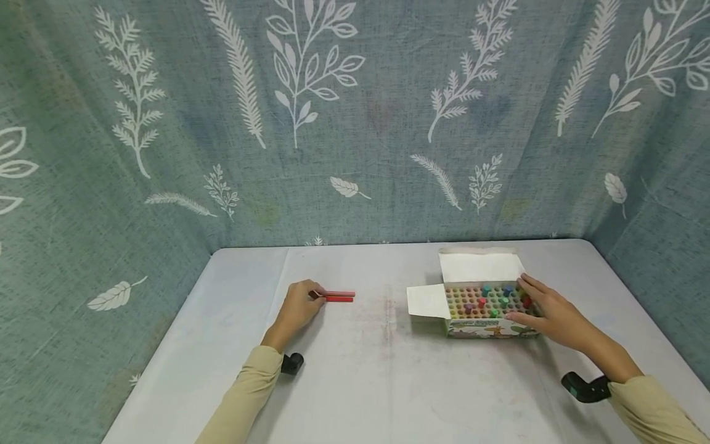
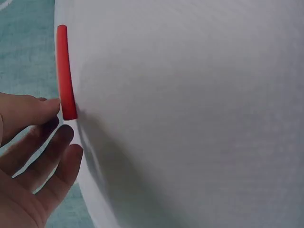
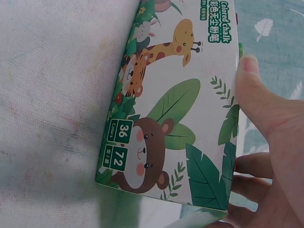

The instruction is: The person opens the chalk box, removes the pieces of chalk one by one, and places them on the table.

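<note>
"Left of the middle of the white surface (image 1: 377,376), what are you seeing?"

"I'm seeing two red sticks (image 1: 340,300) lying side by side, the farther one looking paler. The left hand (image 1: 298,306) is reaching right up to their left ends with thumb and forefinger, its other fingers bending loosely."

"Is it pinching one?"

"I'm not able to tell. Even on the left wrist view, I'm not making out whether the fingertips are gripping or just lying alongside."

"And the right hand (image 1: 560,316)?"

"That one I'm seeing clearly: it's grasping the right end of the open box (image 1: 477,331), with the thumb pressing at the front edge. On the box's printed side I'm reading 'Colored chalk' and spotting a giraffe (image 3: 161,50) and a bear (image 3: 147,152)."

"How is the box sitting?"

"It's resting well apart from the red sticks, its lid (image 1: 481,267) standing up at the back and a side flap (image 1: 427,301) jutting left. Several coloured pieces (image 1: 504,301) are standing in its holes. Behind everything, a leaf-patterned curtain (image 1: 388,123) is hanging."
</note>
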Tool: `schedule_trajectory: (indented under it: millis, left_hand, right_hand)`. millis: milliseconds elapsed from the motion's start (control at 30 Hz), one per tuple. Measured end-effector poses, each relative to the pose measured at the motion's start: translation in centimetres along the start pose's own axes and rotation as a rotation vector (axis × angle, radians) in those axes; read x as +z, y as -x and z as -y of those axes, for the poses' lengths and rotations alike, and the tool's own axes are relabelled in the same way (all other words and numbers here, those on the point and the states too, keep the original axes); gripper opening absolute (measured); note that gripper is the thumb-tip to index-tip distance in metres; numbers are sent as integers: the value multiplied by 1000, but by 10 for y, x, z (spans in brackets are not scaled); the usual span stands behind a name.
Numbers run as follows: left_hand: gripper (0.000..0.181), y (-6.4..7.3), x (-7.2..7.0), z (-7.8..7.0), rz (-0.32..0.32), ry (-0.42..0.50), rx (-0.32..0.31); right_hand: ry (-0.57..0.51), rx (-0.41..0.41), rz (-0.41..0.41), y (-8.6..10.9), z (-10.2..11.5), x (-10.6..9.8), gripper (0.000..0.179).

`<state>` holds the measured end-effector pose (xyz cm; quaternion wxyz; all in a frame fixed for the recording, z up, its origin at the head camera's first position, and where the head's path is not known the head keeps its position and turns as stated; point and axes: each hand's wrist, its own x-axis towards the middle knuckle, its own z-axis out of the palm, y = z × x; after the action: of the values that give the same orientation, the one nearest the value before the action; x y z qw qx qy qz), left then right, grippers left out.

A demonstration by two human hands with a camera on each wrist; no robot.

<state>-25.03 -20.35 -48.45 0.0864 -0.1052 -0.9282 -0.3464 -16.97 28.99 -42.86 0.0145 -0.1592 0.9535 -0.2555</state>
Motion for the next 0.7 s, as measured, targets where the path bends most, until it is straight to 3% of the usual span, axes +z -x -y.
schedule_trajectory:
  millis: [167,433,700]
  left_hand:
    - [9,-2,-5,-15,8,-20,14]
    - [10,-8,-7,-46,47,64,77]
    - [11,-14,-4,-77,41,121,174]
  right_hand:
    - [2,-2,-3,0,-1,0,88]
    - [6,10,-8,0,0,-1,88]
    - [9,14,-7,0,0,-1,88]
